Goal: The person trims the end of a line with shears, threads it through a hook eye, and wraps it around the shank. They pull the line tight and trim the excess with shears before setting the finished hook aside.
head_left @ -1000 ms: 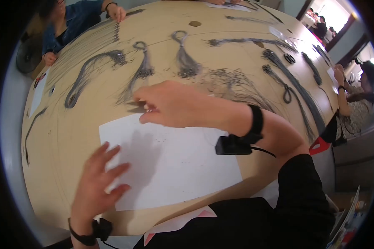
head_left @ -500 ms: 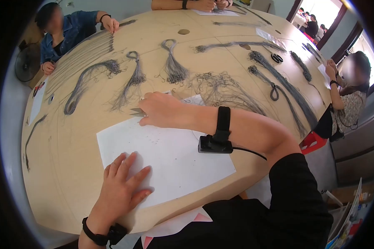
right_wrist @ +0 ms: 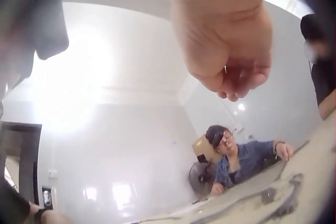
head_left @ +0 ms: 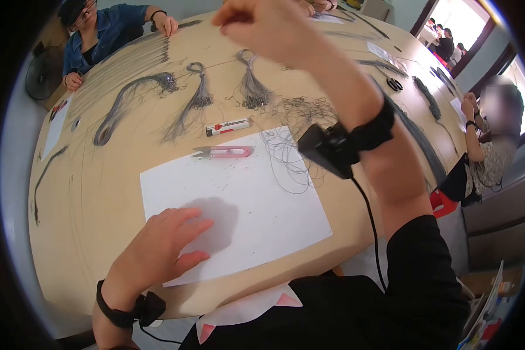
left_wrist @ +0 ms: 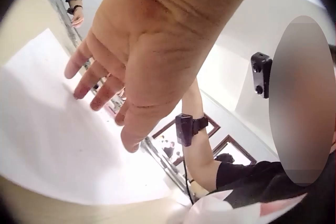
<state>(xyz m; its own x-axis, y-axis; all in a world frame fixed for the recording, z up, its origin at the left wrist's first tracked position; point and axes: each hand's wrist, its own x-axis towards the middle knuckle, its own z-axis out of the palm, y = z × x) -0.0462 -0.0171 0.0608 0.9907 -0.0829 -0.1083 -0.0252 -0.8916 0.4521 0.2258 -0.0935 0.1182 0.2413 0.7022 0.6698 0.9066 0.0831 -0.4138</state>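
Note:
My left hand hovers over the lower left of a white paper sheet, fingers spread; its palm shows in the left wrist view. High above the far table, my right hand has its fingers curled in toward the thumb. In the right wrist view nothing stands out within that right hand. Pink-handled thread snips lie on the sheet's far edge, blades pointing left. Behind them is a white tube with red and dark markings. Loose loops of thin grey line spread over the sheet's right side.
Bundles of grey line, one looped and one curved, lie across the round table. Black-handled scissors rest at the right. A person in a denim jacket sits at the far left, another person at the right.
My right hand has let go of the snips, leaving them on the paper, and has risen up and away. My left hand came down to the sheet, then lifted slightly.

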